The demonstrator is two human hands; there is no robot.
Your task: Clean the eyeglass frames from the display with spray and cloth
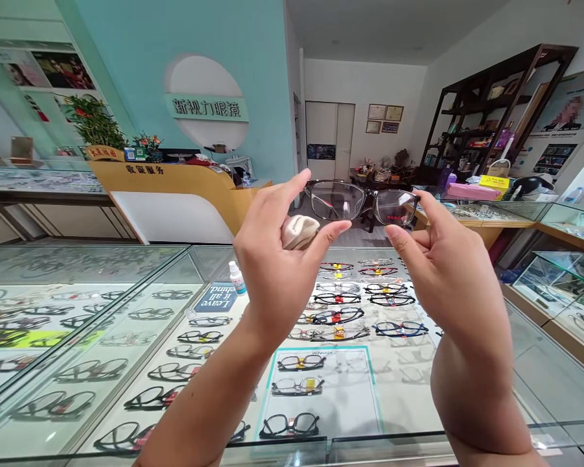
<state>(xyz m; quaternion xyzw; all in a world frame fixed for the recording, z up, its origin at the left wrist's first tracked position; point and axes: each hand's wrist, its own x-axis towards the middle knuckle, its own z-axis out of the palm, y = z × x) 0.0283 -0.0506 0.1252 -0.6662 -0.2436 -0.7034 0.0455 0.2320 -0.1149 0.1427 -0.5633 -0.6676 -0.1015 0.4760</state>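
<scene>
A pair of dark-framed eyeglasses is raised level above the glass counter, between my two hands. My left hand grips the left end of the frame between thumb and fingers, and a bunched pale cloth is tucked in its palm. On the other side, my right hand pinches the right end, with its thumb under the rim. Red lettering shows on the right lens. Parts of the temples are hidden behind the lenses and fingers.
Below is a glass display counter with several rows of eyeglasses inside. A small white bottle stands by a blue printed card. Beyond are a yellow-and-white reception desk, a dark shelf unit and another glass case at right.
</scene>
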